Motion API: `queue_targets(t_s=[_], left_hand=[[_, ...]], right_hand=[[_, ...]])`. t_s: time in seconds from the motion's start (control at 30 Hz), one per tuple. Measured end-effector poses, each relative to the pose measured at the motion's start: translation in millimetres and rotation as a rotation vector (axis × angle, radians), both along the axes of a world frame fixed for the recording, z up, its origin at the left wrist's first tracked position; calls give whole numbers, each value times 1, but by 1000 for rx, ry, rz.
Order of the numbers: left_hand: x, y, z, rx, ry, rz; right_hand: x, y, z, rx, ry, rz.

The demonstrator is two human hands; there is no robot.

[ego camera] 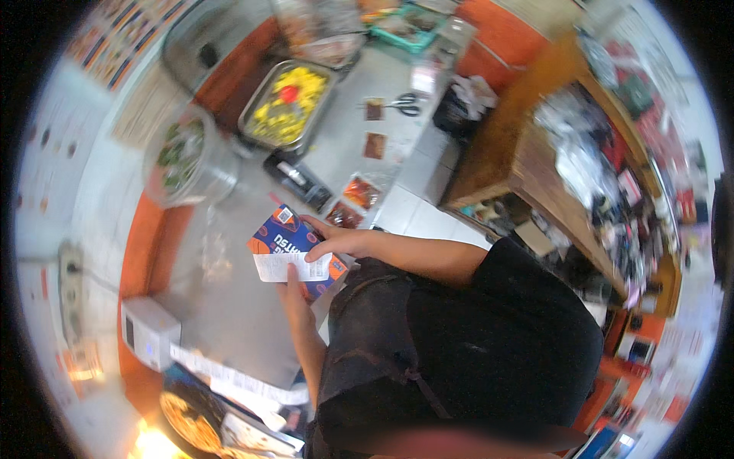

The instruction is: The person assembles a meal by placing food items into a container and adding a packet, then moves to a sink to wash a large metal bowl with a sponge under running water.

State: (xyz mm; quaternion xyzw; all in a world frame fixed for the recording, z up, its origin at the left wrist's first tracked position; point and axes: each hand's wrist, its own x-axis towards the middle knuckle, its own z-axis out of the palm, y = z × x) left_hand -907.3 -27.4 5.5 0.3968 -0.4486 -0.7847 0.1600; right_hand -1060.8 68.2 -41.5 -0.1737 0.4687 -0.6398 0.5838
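A blue and orange printed carton (295,233) is held between both hands above a metal counter. Across its face lies a white paper slip (275,267) bearing print. My right hand (331,241) grips the carton's upper edge, its thumb on the slip. From the lower side, my left hand (291,279) holds the carton, with one digit pressing on the slip; its other fingers are hidden beneath. Just beyond the right hand are sauce packets (361,192) and a black device (298,181).
A steel tray (258,109) of yellow food and a clear tub (221,172) stand along the counter. Scissors (407,105) lie farther up. A white printer (150,333) with a paper strip and a pan of noodles (189,421) near bright flame are lower left. A wooden cabinet (516,166) stands at right.
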Motion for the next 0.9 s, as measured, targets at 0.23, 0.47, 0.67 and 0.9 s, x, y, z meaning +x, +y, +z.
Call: queue_targets(t_s=[0.23, 0.47, 0.67, 0.9], left_hand=[[-70, 66, 23, -260, 178, -675], [-109, 99, -18, -432, 30, -672], [-148, 134, -37, -569, -166, -640], [-146, 153, -33, -723, -417, -610]], right_hand=[[-48, 205, -5, -179, -517, -566], [-97, 458, -77, -196, -359, -1396], [-149, 669, -128, -26, -281, -1603], [-206, 717, -110, 10, 169, -1323]])
